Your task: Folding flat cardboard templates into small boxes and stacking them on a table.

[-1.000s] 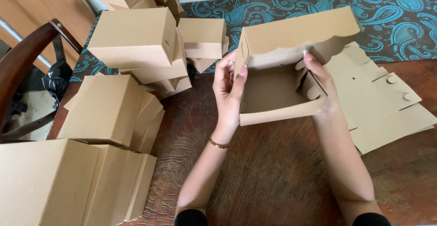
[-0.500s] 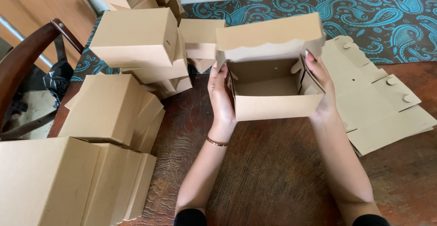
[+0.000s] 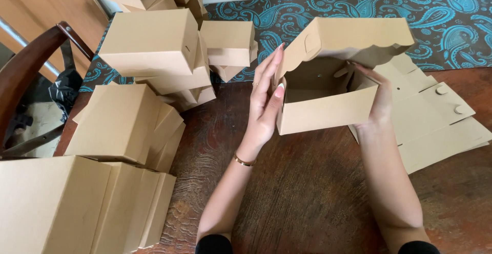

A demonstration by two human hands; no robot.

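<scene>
Since the earlier frame, the scalloped lid (image 3: 353,39) has tipped down over the cardboard box (image 3: 325,111) at centre counter (image 3: 307,192). Left hand (image 3: 264,103) lies flat, open against its nine-o'clock wall; right hand (image 3: 376,98) grasps the three-o'clock wall. Flat blanks (image 3: 441,126) lie at three o'clock.

My arms bare to elbows, black sleeve edges at bottom. Thin gold bracelet (image 3: 244,161) on left wrist. Small ring (image 3: 254,84) on left hand (image 3: 265,105). Pale polished nails.
</scene>
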